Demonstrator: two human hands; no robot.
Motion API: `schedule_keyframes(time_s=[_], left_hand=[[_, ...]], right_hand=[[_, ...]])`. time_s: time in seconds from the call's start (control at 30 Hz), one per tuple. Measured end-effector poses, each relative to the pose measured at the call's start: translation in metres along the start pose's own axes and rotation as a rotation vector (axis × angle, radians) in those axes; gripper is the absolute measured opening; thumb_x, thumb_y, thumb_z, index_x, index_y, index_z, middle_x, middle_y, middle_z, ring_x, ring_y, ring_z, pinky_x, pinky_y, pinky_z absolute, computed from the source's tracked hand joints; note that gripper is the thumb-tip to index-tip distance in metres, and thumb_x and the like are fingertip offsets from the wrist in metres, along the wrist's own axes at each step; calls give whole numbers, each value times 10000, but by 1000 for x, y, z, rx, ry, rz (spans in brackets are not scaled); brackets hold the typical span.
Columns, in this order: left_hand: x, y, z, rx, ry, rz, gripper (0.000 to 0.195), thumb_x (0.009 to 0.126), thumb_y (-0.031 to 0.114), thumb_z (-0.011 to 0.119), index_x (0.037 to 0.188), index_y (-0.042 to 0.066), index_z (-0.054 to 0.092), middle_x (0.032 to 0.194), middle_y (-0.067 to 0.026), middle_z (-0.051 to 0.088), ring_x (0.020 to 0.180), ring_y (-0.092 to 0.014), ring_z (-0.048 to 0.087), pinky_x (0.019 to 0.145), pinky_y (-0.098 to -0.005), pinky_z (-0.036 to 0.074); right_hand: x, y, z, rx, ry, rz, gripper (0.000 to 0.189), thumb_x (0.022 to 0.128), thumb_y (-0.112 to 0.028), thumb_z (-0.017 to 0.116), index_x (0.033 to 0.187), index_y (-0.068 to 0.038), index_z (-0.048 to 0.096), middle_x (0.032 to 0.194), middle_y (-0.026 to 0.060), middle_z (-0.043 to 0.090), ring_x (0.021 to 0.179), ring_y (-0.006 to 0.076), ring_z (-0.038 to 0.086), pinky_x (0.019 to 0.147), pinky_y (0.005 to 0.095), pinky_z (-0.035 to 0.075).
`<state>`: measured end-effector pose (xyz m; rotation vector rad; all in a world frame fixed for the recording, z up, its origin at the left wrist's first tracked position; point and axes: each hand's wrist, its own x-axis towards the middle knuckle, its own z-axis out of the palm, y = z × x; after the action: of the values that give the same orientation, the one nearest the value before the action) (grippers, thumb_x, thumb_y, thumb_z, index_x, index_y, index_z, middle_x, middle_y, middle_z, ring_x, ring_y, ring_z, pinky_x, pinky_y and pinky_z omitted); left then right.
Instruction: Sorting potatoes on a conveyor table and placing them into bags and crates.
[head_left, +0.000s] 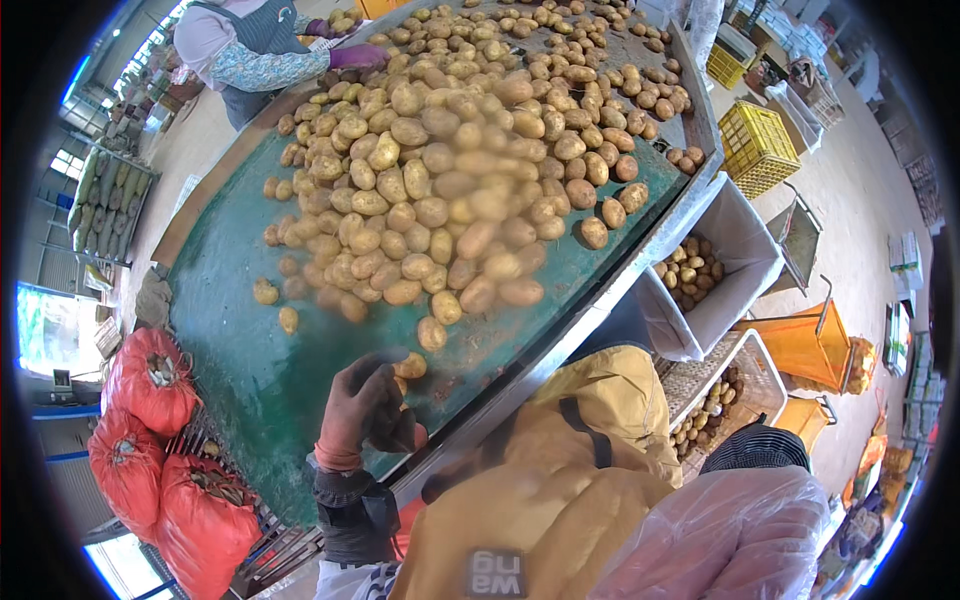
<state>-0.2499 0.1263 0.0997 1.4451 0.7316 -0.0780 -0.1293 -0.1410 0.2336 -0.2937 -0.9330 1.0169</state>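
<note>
My left hand (367, 412), in a soiled pinkish glove with dark fingers, is over the near edge of the green sorting table (240, 390). Its fingers are curled beside a potato (410, 365), with parts of others showing behind them; whether it grips any is hidden. Beyond it spreads a large heap of potatoes (390, 187), partly blurred by a smudge in the view. My right hand is out of sight; only its plastic-covered sleeve (720, 525) and dark cuff (757, 446) show, near a pale plastic crate (772, 367) holding potatoes.
A co-worker's purple-gloved hand (360, 56) touches the heap's far left side. Red sacks (202, 525) stand at the left. A lined bin (739, 270) with potatoes adjoins the table's right rim (607, 292). Farther right are a yellow crate (757, 142) and an orange cart (806, 341).
</note>
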Motion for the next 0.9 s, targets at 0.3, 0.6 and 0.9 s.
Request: schedule_keyframes(time_s=[0.3,0.6,0.9], left_hand=[[-1,-5,-3,-2,-12,13,321,965,225,588,1174,-6,663,704,5,580,580,-52,495,519,-208,386],[-1,-3,-2,17,-19,-3,314,964,203,581,1184,-6,659,695,10,573,578,-49,493,522,-206,386],[-1,-4,-1,-2,-31,-15,332,959,213,591,1200,-9,647,761,0,594,606,-68,518,556,-219,427]], right_hand=[[1,2,5,19,-3,1,266,942,-116,665,1116,67,584,995,184,659,824,301,650,670,382,525],[5,2,5,12,11,-13,265,942,-108,665,1115,75,582,986,191,659,811,309,651,662,386,526],[3,3,2,52,24,-18,263,941,-99,665,1113,82,581,977,197,660,798,317,652,653,391,528]])
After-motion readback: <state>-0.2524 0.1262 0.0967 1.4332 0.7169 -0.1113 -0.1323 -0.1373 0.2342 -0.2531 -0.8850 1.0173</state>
